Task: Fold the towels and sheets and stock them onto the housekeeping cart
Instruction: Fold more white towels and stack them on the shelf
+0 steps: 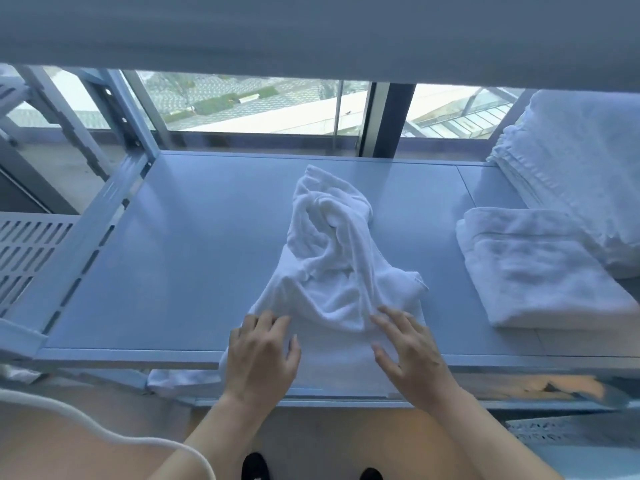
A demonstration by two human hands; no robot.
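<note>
Fingers (277, 323) of the left hand (263, 355) lie spread and nearly straight, flat on the near part of the crumpled white towel (332, 258), gripping nothing. Those of the right hand (412, 355) are likewise splayed and relaxed, their tips touching the towel's near edge where the cloth bunches up. Both hands rest side by side at the near rim of the grey shelf (180, 258), with bare forearms reaching in from below.

A white cable (104, 434) curves across the near left corner, and the dark toes of two shoes (256, 465) show at the bottom edge.

That towel sits in the middle of the shelf, its near end smoothed flat and hanging over the front rim, its far part heaped in twisted folds. To the right, apart from it, lies a folded towel (540, 271), and beyond that, at the far right, a taller stack of folded linen (575, 168). A slotted upright (90, 237) frames the shelf's left side. Farthest off, a window (263, 105) looks down on rooftops.
</note>
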